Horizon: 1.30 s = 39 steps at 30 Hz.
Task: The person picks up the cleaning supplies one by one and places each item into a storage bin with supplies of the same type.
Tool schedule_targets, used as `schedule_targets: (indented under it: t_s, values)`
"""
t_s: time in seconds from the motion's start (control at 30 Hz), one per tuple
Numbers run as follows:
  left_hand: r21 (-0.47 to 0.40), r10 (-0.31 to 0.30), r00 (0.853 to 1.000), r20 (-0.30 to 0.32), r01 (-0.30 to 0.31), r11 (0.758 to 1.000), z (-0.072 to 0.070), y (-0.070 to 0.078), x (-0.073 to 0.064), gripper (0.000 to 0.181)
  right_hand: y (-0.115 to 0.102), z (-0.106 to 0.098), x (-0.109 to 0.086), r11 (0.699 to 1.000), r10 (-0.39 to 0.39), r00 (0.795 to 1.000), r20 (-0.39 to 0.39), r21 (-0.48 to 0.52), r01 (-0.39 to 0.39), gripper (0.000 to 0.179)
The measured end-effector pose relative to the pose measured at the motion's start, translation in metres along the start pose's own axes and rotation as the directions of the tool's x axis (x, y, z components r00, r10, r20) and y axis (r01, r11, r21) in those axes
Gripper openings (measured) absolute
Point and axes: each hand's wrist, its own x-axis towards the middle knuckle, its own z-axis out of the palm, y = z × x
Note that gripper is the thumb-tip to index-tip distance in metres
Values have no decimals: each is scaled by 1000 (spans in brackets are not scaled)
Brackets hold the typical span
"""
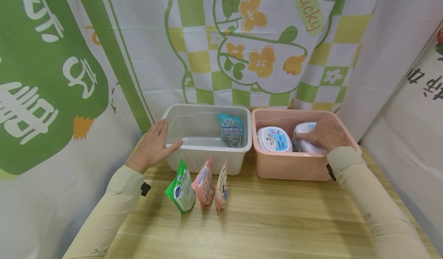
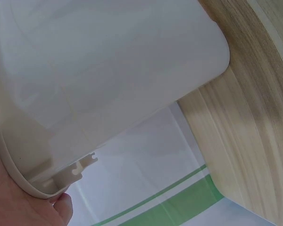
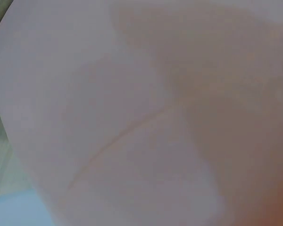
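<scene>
My left hand point(image 1: 154, 145) rests on the left front corner of the off-white bin point(image 1: 200, 159), fingers extended along its side and thumb over the front rim. In the left wrist view, that hand point(image 2: 26, 200) lies against the bin's rim. A blue pouch point(image 1: 231, 130) leans inside at the right end. My right hand point(image 1: 328, 135) reaches into the pink bin point(image 1: 290, 166) and grips a white lidded tub point(image 1: 300, 141), its fingers partly hiding the lid. Beside it sits another white tub point(image 1: 275, 139) with a blue label. The right wrist view shows mostly the blurred pink bin wall.
In front of the off-white bin, a green pouch point(image 1: 183, 189), a pink pouch point(image 1: 205, 184) and a narrow pink-and-white pouch point(image 1: 222, 189) stand on the wooden table point(image 1: 277, 220). A printed curtain point(image 1: 214, 5) hangs right behind the bins, with fabric on both sides.
</scene>
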Motion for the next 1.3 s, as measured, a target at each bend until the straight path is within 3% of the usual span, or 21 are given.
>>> schedule_targets:
  t_s: [0.07, 0.13, 0.2, 0.3, 0.4, 0.5, 0.6, 0.8, 1.13, 1.3]
  values:
    - [2, 0, 1000, 1, 0, 1000, 0, 0, 0, 104, 4, 4, -3, 991, -99, 993, -60, -96, 93, 82]
    - [4, 1, 1000, 0, -1, 1000, 0, 0, 0, 104, 2, 1, -6, 990, -120, 989, -89, -89, 113, 82]
    - [7, 1, 1000, 0, -1, 1000, 0, 0, 0, 104, -2, -3, -8, 972, -178, 977, -121, -178, 155, 83]
    - [9, 3, 1000, -3, -3, 1000, 0, 0, 0, 104, -13, -13, -12, 990, -110, 989, -104, -96, 100, 81]
    - [10, 5, 1000, -6, -5, 1000, 0, 0, 0, 104, -24, -20, -13, 998, 47, 998, 43, 34, -48, 77]
    - [12, 6, 1000, -4, -6, 1000, 0, 1, 0, 104, -31, -21, -12, 957, 207, 963, 172, 167, -236, 72]
    - [11, 2, 1000, 0, -2, 1000, -1, 1, 0, 104, -34, -19, -10, 933, 276, 938, 209, 176, -313, 71]
    - [13, 1, 1000, -1, -1, 1000, -1, 0, -1, 104, -36, -14, -8, 909, 318, 926, 204, 213, -359, 69]
    - [12, 6, 1000, -6, -6, 1000, -1, 2, -1, 104, -34, -10, -4, 898, 336, 911, 238, 212, -386, 67]
    - [20, 5, 1000, -7, -5, 1000, -1, 2, -1, 103, -33, -10, -5, 904, 326, 917, 231, 210, -374, 69]
